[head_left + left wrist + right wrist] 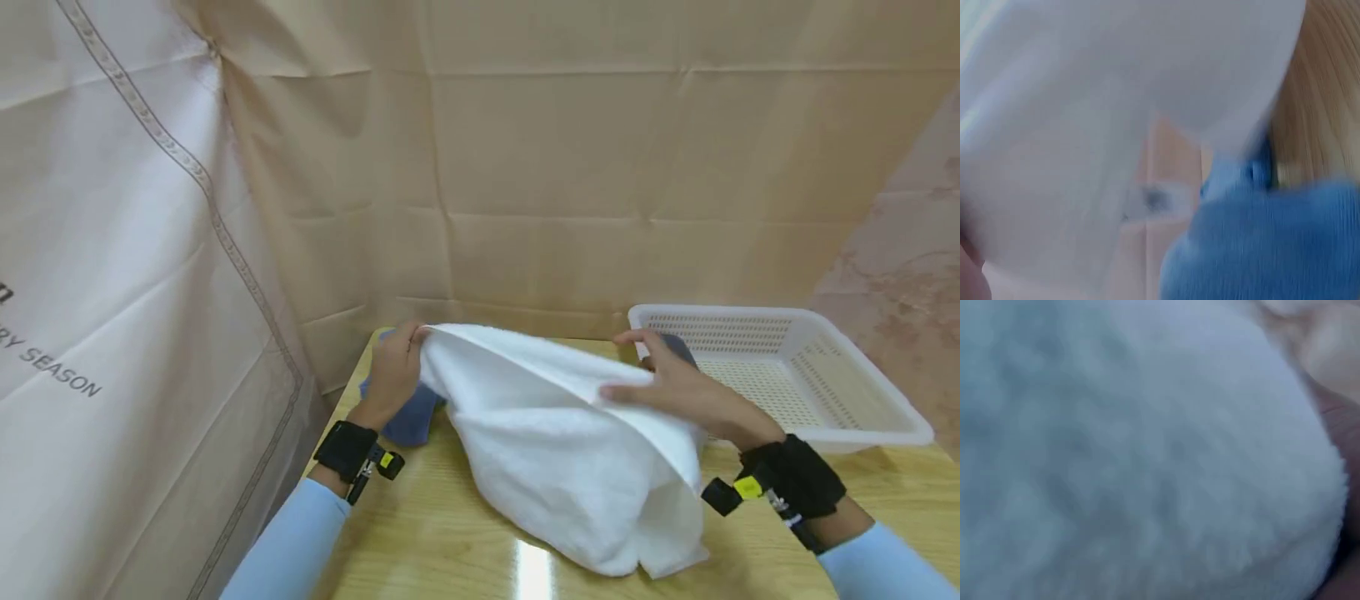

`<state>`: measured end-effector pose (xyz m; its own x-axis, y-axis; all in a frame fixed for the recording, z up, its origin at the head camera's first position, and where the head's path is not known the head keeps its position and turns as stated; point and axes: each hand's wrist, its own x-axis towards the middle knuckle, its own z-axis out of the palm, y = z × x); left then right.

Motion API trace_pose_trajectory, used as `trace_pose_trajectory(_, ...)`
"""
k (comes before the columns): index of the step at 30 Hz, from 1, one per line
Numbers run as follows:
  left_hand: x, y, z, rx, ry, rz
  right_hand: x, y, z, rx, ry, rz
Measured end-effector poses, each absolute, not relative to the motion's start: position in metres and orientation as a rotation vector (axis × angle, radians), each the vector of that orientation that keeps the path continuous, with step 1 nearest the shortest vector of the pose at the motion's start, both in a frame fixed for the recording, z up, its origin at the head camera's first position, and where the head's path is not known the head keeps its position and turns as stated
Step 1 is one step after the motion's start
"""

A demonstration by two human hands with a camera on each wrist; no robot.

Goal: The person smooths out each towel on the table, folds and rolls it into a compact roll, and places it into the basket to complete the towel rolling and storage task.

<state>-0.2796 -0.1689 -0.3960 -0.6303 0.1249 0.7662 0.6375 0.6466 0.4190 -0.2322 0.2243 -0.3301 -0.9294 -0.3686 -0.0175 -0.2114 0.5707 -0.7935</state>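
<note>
A white towel [570, 450] hangs in folds above the wooden table, its lower part reaching down toward the tabletop. At its upper left corner my left hand [393, 367] pinches the edge. My right hand [675, 387] is at the towel's upper right side, thumb and forefinger spread apart, the thumb lying against the cloth; its other fingers are mostly hidden. White cloth [1072, 125] fills much of the left wrist view, blurred. The right wrist view is nearly all towel [1147, 456], with part of the hand [1341, 425] along the right edge.
A blue cloth [411, 421] lies on the table [375, 533] behind the left hand. Another dark blue item [678, 348] shows behind the right hand, beside a white perforated plastic basket [862, 437]. Beige sheeting [540, 167] hangs behind the table.
</note>
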Motion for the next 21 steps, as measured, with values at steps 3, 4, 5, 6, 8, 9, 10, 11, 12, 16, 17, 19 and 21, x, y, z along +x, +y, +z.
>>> trace_pose_trajectory(3, -0.272, -0.181, -0.394, -0.593, -2.160, -0.867, -0.213, 0.217, -0.359, -0.720, 3.000, -0.811)
trace_pose_trajectory(4, -0.270, -0.183, -0.394, -0.607, -2.162, -0.867, -0.209, 0.214, -0.370, -0.782, 3.142, -0.649)
trace_pose_trajectory(5, -0.268, -0.185, -0.394, -0.617, -2.159, -0.871, -0.206, 0.210, -0.381, -0.832, 3.253, -0.512)
trace_pose_trajectory(6, -0.267, -0.188, -0.394, -0.626, -2.155, -0.882, -0.202, 0.208, -0.391, -0.849, 3.350, -0.374)
trace_pose_trajectory(8, -0.265, -0.191, -0.395, -0.657, -2.148, -0.895, -0.198, 0.205, -0.411, -0.898, 3.510, -0.141)
trace_pose_trajectory(9, -0.265, -0.193, -0.395, -0.686, -2.151, -0.883, -0.196, 0.204, -0.420, -0.921, 3.564, -0.043)
trace_pose_trajectory(10, -0.265, -0.194, -0.396, -0.713, -2.164, -0.844, -0.194, 0.203, -0.429, -0.931, 3.598, 0.038)
trace_pose_trajectory(11, -0.266, -0.197, -0.398, -0.748, -2.186, -0.794, -0.191, 0.204, -0.436, -0.951, 3.616, 0.089)
trace_pose_trajectory(12, -0.266, -0.200, -0.400, -0.784, -2.220, -0.729, -0.189, 0.204, -0.443, -0.963, 3.626, 0.121)
trace_pose_trajectory(16, -0.268, -0.217, -0.411, -0.914, -2.415, -0.462, -0.183, 0.212, -0.457, -0.949, 3.585, 0.135)
trace_pose_trajectory(17, -0.267, -0.223, -0.414, -0.920, -2.475, -0.426, -0.183, 0.216, -0.456, -0.926, 3.562, 0.093)
trace_pose_trajectory(19, -0.265, -0.234, -0.416, -0.901, -2.584, -0.394, -0.183, 0.229, -0.453, -0.898, 3.525, 0.002)
trace_pose_trajectory(21, -0.262, -0.246, -0.414, -0.861, -2.656, -0.440, -0.183, 0.245, -0.444, -0.864, 3.503, -0.139)
